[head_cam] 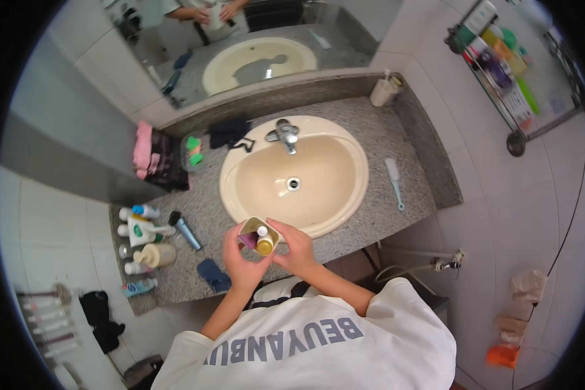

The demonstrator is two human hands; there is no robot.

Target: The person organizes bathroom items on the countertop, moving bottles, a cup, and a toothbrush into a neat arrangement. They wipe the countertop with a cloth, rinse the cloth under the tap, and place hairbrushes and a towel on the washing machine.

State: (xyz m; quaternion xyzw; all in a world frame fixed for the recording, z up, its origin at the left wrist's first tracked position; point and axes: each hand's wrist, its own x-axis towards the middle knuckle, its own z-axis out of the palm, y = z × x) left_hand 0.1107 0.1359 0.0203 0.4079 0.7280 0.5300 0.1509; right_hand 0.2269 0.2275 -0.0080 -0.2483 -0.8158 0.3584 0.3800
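Both my hands hold an off-white cup-like container (249, 225) at the front rim of the cream washbasin (229, 195). My left hand (239, 263) grips its left side, and my right hand (297, 246) grips its right side. Inside stand a small bottle with a white cap (262, 231), a gold-capped container (264, 246) and something flat and purple (248, 239). A chrome faucet (286, 134) rises at the back of the basin. A blue cloth (213, 275) lies on the granite counter just left of my left hand.
Left on the counter are a blue-handled shaver or trimmer (188, 234), a pump bottle (158, 255), several other bottles, a clear tub (194, 153), a black-and-pink bag (163, 161) and black cloth (228, 132). At right are a brush (395, 183) and a toothbrush cup (381, 93). A glass shelf (497, 105) hangs upper right.
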